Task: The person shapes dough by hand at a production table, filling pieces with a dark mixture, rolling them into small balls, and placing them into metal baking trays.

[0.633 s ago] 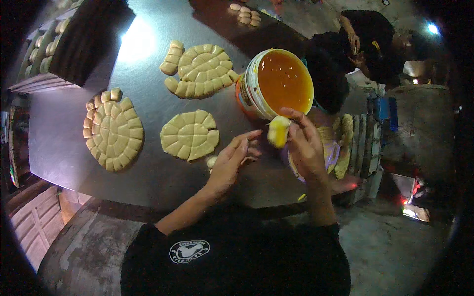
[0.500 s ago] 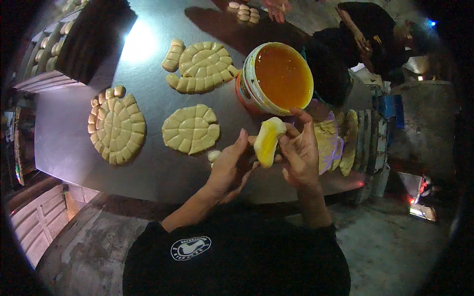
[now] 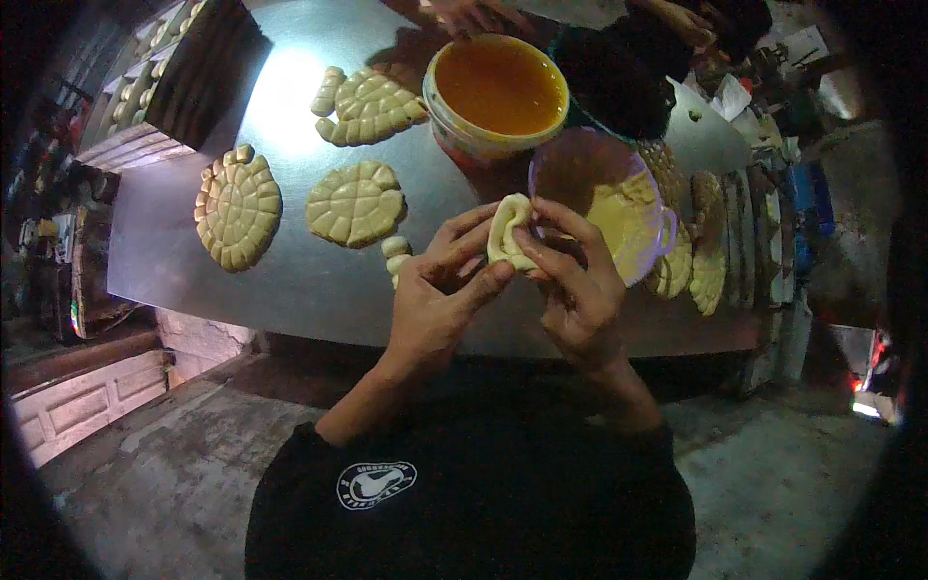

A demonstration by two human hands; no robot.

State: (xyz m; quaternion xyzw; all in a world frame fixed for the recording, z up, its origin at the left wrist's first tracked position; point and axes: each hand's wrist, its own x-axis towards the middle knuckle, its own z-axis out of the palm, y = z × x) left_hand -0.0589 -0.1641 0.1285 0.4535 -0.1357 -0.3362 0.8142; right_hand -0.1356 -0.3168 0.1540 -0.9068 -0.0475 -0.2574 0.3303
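My left hand [image 3: 437,285] and my right hand [image 3: 580,280] meet over the metal table, both closed on one small piece of pale dough [image 3: 507,230]. The dough is folded over, its edges pinched between fingers and thumbs. Beside my left hand lie small dough balls [image 3: 394,248]. Three flat dough shapes of joined segments sit farther left: a round one [image 3: 355,205], an oval one [image 3: 239,215] and a partial one [image 3: 372,108]. Beyond my hands stands a white bucket [image 3: 466,141] of orange liquid. A purple basin [image 3: 669,230] holding yellow mash is right of my right hand.
Stacked trays [image 3: 184,92] with dough pieces stand at the far left. A dark, round container [image 3: 614,82] is right of the bucket. More segmented dough [image 3: 709,256] lies at the right end. Another person's hand [image 3: 474,14] is at the far edge.
Half a second ago the dough was opened out with a yellow filling showing; now it is folded and the filling is hidden. The view has shifted, revealing more of the purple basin.
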